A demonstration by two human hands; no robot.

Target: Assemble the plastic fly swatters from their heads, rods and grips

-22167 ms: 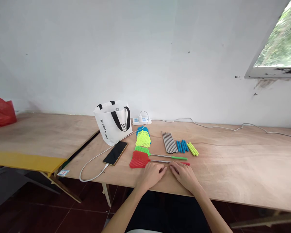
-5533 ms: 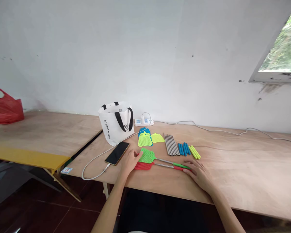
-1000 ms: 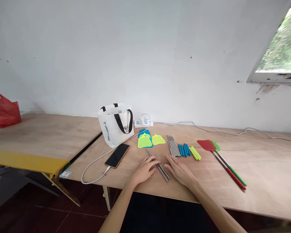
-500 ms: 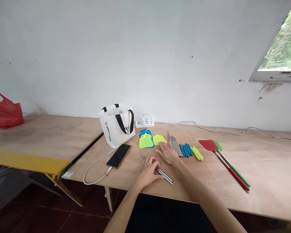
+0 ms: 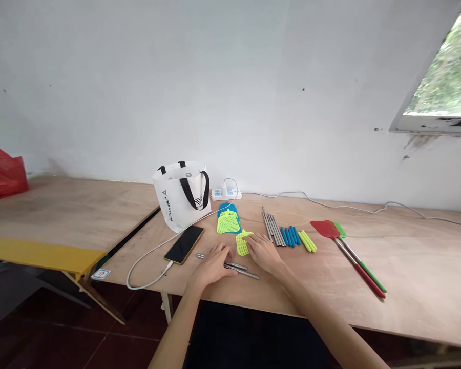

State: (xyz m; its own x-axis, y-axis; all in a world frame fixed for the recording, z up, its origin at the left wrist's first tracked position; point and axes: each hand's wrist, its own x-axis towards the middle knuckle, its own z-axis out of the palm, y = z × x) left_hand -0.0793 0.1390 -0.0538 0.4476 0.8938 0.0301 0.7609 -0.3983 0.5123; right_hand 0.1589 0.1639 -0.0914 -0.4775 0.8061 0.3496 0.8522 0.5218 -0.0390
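Note:
My left hand (image 5: 214,265) curls over two thin metal rods (image 5: 248,273) lying on the table near its front edge. The rods' ends stick out on both sides of the hand. With my right hand (image 5: 264,251) I grip the right edge of a yellow-green mesh fly swatter head (image 5: 242,245), which lies almost flat; my fingertips partly cover it. Behind it is a pile of swatter heads, a yellow-green one (image 5: 228,223) over blue ones (image 5: 227,207). Right of my right hand lie several metal rods (image 5: 274,230), blue handle grips (image 5: 290,236) and yellow-green handle grips (image 5: 307,241).
Two whole swatters, one red (image 5: 326,228) and one green (image 5: 372,274), lie at the right. At the left are a phone (image 5: 184,245) on a white cable, a white tote bag (image 5: 182,200) and a power strip (image 5: 226,193). A red bag (image 5: 3,174) sits on the neighbouring table.
The yellow-green swatter head has come nearer to me with my right hand, away from the pile. My left hand and the two rods have shifted left, and the rods lie more crosswise.

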